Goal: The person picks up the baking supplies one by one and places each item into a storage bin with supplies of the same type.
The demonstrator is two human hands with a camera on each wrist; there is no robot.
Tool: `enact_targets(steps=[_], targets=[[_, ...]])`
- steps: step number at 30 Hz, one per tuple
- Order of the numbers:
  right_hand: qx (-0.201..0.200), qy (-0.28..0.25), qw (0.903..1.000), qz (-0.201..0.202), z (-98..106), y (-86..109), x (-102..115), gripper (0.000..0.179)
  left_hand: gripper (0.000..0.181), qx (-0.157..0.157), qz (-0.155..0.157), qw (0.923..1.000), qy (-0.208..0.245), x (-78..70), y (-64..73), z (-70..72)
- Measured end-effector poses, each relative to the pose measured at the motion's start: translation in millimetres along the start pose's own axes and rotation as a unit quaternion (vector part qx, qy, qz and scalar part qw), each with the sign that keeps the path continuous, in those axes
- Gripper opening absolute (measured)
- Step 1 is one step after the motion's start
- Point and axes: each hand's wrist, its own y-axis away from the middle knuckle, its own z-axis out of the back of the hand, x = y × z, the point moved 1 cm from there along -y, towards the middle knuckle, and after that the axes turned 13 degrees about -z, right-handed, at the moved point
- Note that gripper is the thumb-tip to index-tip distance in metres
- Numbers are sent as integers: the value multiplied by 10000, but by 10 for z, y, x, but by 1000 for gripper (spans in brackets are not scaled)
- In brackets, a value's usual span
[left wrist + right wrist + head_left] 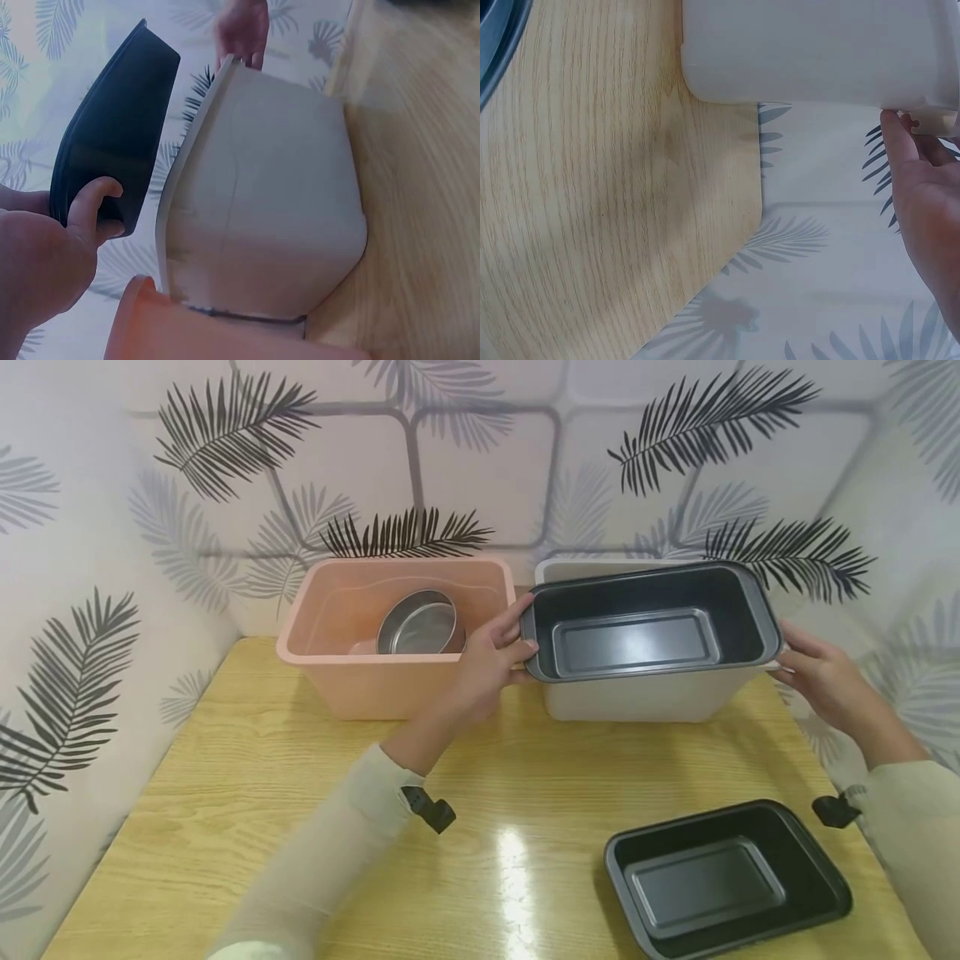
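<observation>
My left hand (491,647) grips the left end of a dark rectangular loaf pan (637,639), thumb and fingers on its rim and wall. The pan is held above a white plastic bin (262,180), with a gap between them in the left wrist view. At the bin's far right end, my right hand (930,195) holds the rim, its fingertips tucked beneath the edge; part of this grip is hidden. The pan hides most of the bin's inside in the head view.
A pink bin (375,685) stands to the left with a round metal cake tin (423,625) tilted inside it. Another dark loaf pan (705,885) lies at the front right of the wooden table (247,827). A patterned wall rises behind the bins.
</observation>
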Motion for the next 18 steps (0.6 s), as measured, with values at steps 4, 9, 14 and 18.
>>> enact_targets(steps=[4,9,14,18], targets=[[73,-123,9997,-199,20,2,10,67,67,-58,38,9999,-76,-46,-121,70],[155,-155,9996,-202,33,-8,3,68,67,-140,122,9997,-126,-80,-296,121],[173,-71,9996,-206,40,-1,-3,68,69,-129,253,9996,-48,-43,-491,76],[46,-36,9997,-238,32,4,-10,68,70,9,302,9995,-81,42,-666,0]])
